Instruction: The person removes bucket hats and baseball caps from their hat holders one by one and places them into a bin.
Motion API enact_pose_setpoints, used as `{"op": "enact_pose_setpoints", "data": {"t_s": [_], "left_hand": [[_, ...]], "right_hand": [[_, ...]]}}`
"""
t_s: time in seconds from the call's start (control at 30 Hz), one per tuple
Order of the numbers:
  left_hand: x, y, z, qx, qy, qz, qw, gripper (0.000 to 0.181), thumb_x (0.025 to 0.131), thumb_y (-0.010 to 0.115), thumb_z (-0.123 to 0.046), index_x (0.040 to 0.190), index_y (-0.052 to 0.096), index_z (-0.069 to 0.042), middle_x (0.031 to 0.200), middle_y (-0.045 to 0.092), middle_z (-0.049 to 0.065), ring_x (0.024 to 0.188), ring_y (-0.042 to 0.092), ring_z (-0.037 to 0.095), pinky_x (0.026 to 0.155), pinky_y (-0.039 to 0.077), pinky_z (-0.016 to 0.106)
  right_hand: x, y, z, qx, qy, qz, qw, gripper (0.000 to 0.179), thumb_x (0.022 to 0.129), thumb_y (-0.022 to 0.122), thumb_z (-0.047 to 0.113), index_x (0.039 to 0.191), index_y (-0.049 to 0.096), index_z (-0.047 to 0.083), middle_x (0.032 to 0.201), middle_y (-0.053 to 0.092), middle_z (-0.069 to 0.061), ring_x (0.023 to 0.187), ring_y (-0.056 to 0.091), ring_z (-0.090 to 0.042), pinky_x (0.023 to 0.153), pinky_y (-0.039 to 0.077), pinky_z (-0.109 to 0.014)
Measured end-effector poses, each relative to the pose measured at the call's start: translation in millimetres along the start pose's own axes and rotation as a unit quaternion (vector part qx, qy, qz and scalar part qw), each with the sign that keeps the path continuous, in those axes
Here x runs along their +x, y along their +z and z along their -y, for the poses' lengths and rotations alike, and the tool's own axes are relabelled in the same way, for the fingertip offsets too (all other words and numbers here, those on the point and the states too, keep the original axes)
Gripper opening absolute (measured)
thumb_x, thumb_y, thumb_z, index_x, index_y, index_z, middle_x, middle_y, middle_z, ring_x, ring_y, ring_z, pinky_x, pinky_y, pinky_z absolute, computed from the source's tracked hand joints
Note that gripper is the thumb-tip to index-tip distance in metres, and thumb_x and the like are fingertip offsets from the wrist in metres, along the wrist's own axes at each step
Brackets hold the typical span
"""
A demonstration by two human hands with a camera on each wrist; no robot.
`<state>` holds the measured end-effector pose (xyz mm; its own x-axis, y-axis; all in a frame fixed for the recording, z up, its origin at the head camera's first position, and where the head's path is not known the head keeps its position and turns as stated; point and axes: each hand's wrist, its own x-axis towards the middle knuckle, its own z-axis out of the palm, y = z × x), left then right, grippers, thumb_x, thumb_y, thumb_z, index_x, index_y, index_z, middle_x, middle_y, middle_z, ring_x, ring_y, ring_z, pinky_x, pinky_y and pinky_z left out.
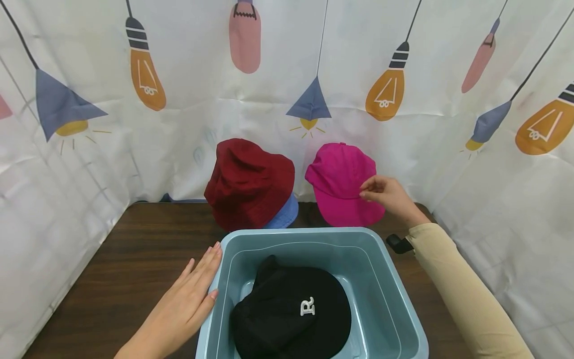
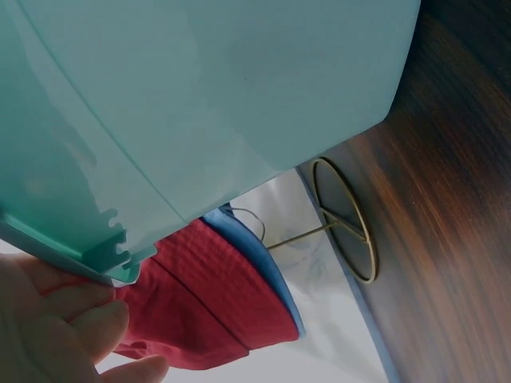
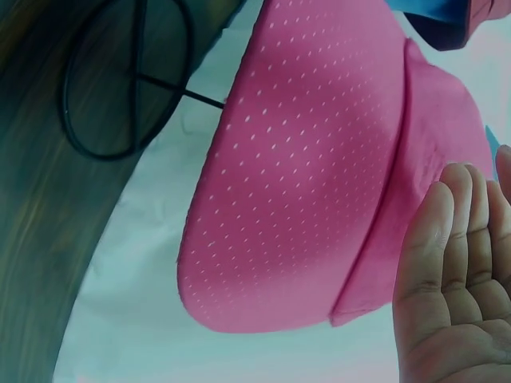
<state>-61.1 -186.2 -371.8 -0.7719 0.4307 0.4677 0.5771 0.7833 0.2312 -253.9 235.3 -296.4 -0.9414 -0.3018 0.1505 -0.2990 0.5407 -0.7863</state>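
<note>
My left hand point(image 1: 184, 301) lies along the left rim of a blue-grey plastic bin point(image 1: 405, 304), its fingers straight. In the left wrist view the fingers point(image 2: 92, 323) are right at the bin's rim. A black cap point(image 1: 287, 304) with a white letter R sits inside the bin. Behind the bin, a bright pink cap point(image 1: 338, 172) is perched on a stand whose dark ring base point(image 3: 65, 104) shows in the right wrist view. Loosely bent, my right hand point(image 1: 387, 194) is at the pink cap's right side. White dots cover the underside of its brim point(image 3: 279, 175).
To the left of the pink cap, a dark red bucket hat point(image 1: 251, 184) overlaps a blue brim point(image 1: 285, 214). A brass-coloured stand base point(image 2: 371, 255) shows near them in the left wrist view. Lamp-print white cloth point(image 1: 188, 134) closes off the back and sides of the brown wooden table point(image 1: 121, 269).
</note>
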Motion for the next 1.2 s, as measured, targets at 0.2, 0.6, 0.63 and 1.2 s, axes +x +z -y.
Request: {"op": "enact_pose_setpoints", "data": {"t_s": [0.2, 0.6, 0.63, 1.2], "left_hand": [[0.2, 0.0, -0.4, 0.000, 0.001, 0.001, 1.0000, 0.068, 0.093, 0.057, -0.019, 0.150, 0.025, -0.002, 0.154, 0.027, 0.011, 0.143, 0.017, 0.015, 0.112, -0.003, 0.019], [0.2, 0.3, -0.7, -0.010, -0.021, 0.021, 0.9995, 0.069, 0.094, 0.057, -0.021, 0.151, 0.022, -0.005, 0.155, 0.026, 0.010, 0.144, 0.015, 0.013, 0.110, -0.006, 0.016], [0.3, -0.1, -0.8, -0.011, -0.028, 0.026, 0.9992, 0.069, 0.094, 0.056, -0.022, 0.152, 0.022, -0.006, 0.155, 0.026, 0.009, 0.143, 0.014, 0.012, 0.110, -0.006, 0.015], [-0.3, 0.9, -0.6, -0.005, -0.003, 0.000, 1.0000, 0.068, 0.092, 0.058, -0.018, 0.150, 0.025, -0.001, 0.154, 0.028, 0.012, 0.143, 0.020, 0.019, 0.112, -0.004, 0.018]], "right_hand": [[1.6, -2.3, -2.7, 0.000, 0.006, -0.008, 1.0000, 0.020, 0.091, 0.061, 0.001, 0.105, 0.057, -0.011, 0.097, 0.062, -0.022, 0.083, 0.062, -0.023, 0.074, 0.052, -0.022], [2.7, -5.6, -3.6, 0.003, 0.014, -0.018, 0.9997, 0.025, 0.093, 0.060, 0.007, 0.109, 0.056, -0.011, 0.104, 0.061, -0.024, 0.086, 0.062, -0.022, 0.076, 0.053, -0.025], [3.0, -6.2, -3.4, 0.000, 0.015, -0.020, 0.9997, 0.025, 0.093, 0.060, 0.007, 0.109, 0.056, -0.011, 0.104, 0.061, -0.024, 0.086, 0.062, -0.022, 0.076, 0.053, -0.025], [9.5, -6.9, -7.4, -0.010, 0.026, -0.054, 0.9982, 0.024, 0.093, 0.061, 0.009, 0.107, 0.057, -0.010, 0.103, 0.062, -0.025, 0.086, 0.062, -0.022, 0.076, 0.052, -0.024]]}}
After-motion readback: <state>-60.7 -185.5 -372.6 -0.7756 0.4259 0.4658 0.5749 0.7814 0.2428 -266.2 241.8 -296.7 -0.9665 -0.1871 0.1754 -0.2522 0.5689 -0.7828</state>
